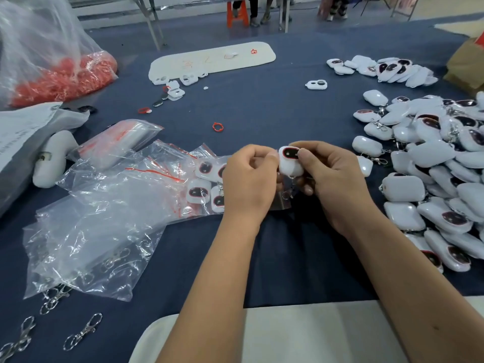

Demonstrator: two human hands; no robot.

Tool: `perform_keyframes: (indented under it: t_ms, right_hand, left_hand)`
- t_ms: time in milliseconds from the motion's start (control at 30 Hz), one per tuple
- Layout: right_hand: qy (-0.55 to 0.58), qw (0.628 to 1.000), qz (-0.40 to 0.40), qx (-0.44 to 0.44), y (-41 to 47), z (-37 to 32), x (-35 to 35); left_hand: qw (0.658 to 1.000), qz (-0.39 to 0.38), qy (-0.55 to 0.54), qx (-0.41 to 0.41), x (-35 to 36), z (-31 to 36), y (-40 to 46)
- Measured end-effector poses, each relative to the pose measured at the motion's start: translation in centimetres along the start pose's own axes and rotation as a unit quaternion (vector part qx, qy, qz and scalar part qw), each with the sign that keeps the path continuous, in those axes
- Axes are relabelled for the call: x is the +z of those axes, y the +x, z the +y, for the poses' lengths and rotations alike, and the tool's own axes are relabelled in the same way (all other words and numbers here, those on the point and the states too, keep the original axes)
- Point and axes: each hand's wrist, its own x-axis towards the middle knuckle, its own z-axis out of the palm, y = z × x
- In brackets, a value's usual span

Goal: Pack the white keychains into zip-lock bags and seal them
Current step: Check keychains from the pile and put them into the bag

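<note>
Bench (pixel 262 106), dark blue cloth cover. Contents, left to right:

- Large clear bag of orange rings (pixel 65 74), far left corner.
- Grey mailer bag (pixel 23 137), left edge, lying flat.
- Metal swivel clasps (pixel 83 331), loose, near left corner; more inside a crumpled clear plastic bag (pixel 91 247) just beyond them.
- Stack of unused zip-lock bags (pixel 117 142), red seal strips, in clear wrap, left of centre.
- Filled zip-lock bag (pixel 207 184), lying flat beside the left hand, four white keychains visible inside.
- Single orange ring (pixel 218 126), loose, mid-bench.
- White tray (pixel 212 58), far centre, with small white parts at its near left end.
- Left hand (pixel 248 176), centre: fingers curled, pinching the mouth of a small clear zip-lock bag (pixel 281 203) that hangs below both hands.
- White keychain (pixel 289 159), centre, held between the two hands above that bag, dark oval face with red rim upward; its clasp dangles beneath.
- Right hand (pixel 332 179): thumb and fingers gripping the keychain's right side.
- Pile of white keychains (pixel 432 158), unpacked, along the right edge; a smaller group lies toward the far right corner.
- Brown cardboard box (pixel 468 61), far right corner, partly out of view.
</note>
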Motion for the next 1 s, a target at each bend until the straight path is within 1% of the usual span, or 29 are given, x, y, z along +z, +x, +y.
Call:
perform_keyframes:
  t_ms: [100, 233, 400, 600, 767, 1000]
  right_hand:
    - [-0.025, 1.000, -0.010, 0.010, -0.1, 0.0, 0.0]
    - [0.013, 0.999, -0.028, -0.010, -0.3, -0.1, 0.0]
    - [0.013, 0.999, -0.031, -0.038, -0.5, -0.1, 0.1]
    - [-0.001, 0.998, -0.043, -0.056, -0.6, -0.2, 0.2]
    - [-0.008, 0.998, -0.043, -0.054, -0.6, -0.2, 0.1]
    - [0.002, 0.997, -0.058, -0.057, -0.6, -0.2, 0.2]
  left_hand:
    - [1.000, -0.014, -0.014, 0.002, -0.3, 0.1, 0.1]
    - [0.999, -0.023, -0.023, 0.003, -0.5, 0.0, 0.1]
    - [0.999, -0.034, -0.014, 0.018, -0.7, 0.0, 0.1]
    - [0.995, -0.043, 0.052, 0.071, -0.8, -0.1, 0.3]
    - [0.996, -0.056, 0.043, 0.049, -0.8, -0.2, 0.3]
    - [0.995, -0.055, 0.040, 0.067, -1.2, -0.3, 0.5]
